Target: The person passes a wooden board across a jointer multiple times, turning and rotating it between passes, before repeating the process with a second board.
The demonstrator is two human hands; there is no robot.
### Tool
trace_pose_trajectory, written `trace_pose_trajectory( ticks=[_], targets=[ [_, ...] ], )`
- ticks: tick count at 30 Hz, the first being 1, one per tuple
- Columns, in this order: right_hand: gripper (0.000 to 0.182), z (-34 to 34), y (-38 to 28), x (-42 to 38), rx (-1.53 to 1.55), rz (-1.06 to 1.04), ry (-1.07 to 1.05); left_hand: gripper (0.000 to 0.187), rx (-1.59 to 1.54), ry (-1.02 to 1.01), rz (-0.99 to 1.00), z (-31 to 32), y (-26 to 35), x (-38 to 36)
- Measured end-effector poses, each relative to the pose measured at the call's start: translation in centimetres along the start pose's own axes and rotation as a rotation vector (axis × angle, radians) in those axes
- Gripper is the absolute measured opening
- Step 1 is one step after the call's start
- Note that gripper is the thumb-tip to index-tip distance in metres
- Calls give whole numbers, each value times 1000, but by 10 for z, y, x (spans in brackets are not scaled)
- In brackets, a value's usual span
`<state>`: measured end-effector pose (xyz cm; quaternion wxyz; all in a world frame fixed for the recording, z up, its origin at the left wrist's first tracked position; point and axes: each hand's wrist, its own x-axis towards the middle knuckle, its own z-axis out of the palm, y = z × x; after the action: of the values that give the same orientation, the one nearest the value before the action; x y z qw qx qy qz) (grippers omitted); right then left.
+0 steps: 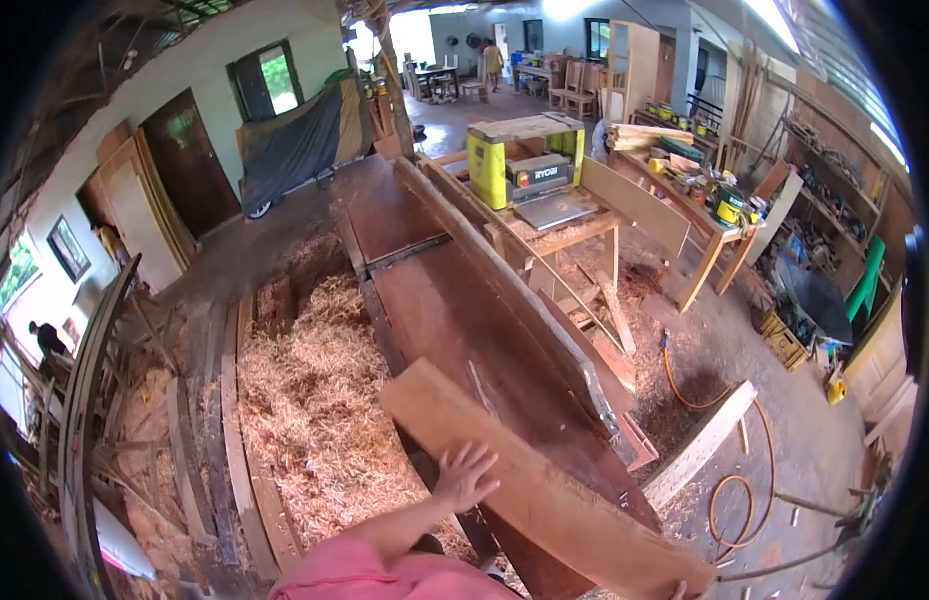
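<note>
Plank (559,492), left hand (466,478) atop, near end cropped

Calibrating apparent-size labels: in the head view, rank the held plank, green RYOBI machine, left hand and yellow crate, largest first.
1. Plank; its nearness boosts it
2. RYOBI machine
3. Left hand and yellow crate: too alike to rank

Pink shirt (384,574), bare forearm (409,522)
</note>
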<state>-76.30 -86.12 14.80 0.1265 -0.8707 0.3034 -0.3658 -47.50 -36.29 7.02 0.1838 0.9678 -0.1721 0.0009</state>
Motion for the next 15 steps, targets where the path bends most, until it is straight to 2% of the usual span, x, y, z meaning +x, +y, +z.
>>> trace_pose_trajectory(
  ticks=[2, 5, 8, 12, 13, 15],
  targets=[
    [84, 15, -16, -37, -20, -13, -64, 68, 87, 65, 4, -18, -12, 44],
    [85, 35, -34, -87, -72, 10, -236, 67, 66, 176, -109, -2, -20, 103],
    [87, 51, -46, -113, -102, -18, -367, 69, -12, 14, -46, 10, 28, 118],
    [89, 91, -44, -125, -241, -134, -458, 74, 31, -13, -100, 23, 57, 144],
    [93, 72, -90, -100, 11, -57, -478, 74, 29, -11, -129, 20, 54, 159],
    [93, 92, -88, -89, 132, -137, -494, 75, 18, -21, -190, 14, 47, 185]
  ],
)
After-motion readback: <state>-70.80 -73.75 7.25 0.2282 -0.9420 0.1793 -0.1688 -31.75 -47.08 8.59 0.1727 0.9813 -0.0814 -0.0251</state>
